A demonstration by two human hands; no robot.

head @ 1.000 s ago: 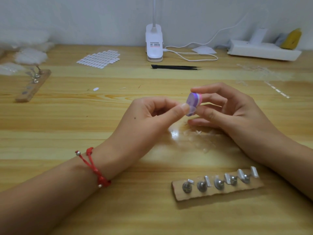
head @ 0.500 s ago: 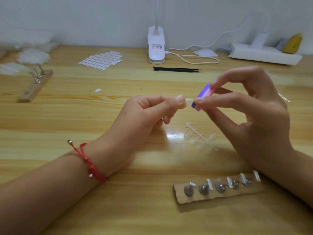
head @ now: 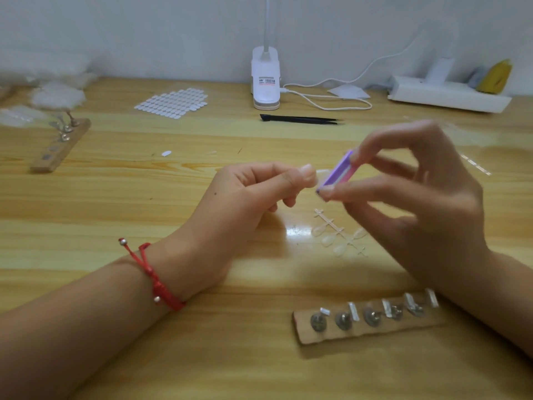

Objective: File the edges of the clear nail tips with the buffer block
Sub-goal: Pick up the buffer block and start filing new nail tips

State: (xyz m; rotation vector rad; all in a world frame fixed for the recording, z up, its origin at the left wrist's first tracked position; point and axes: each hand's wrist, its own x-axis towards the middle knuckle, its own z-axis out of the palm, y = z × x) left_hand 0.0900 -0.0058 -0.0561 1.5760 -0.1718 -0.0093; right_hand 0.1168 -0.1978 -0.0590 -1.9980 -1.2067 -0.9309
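Observation:
My left hand (head: pixel 245 197) pinches a clear nail tip (head: pixel 321 172) between thumb and forefinger; the tip pokes out to the right. Between thumb and forefinger of my right hand (head: pixel 418 206) is a small purple, white and pink buffer block (head: pixel 337 176), held tilted, its purple face against the tip's edge. Both hands hover above the wooden table (head: pixel 115 197). Under them lies a clear sprue with several nail tips (head: pixel 337 235) still attached.
A wooden strip with metal studs and clear tabs (head: pixel 366 319) lies near the front, under my right forearm. Another stud strip (head: pixel 57 148) sits at far left. At the back are a sheet of adhesive tabs (head: pixel 173 103), a white lamp base (head: pixel 265 79), black tweezers (head: pixel 300 119) and a power strip (head: pixel 447 95).
My right hand has lifted off the table and turned the buffer block, uncovering the sprue of tips below. The block now meets the tip held in my left hand.

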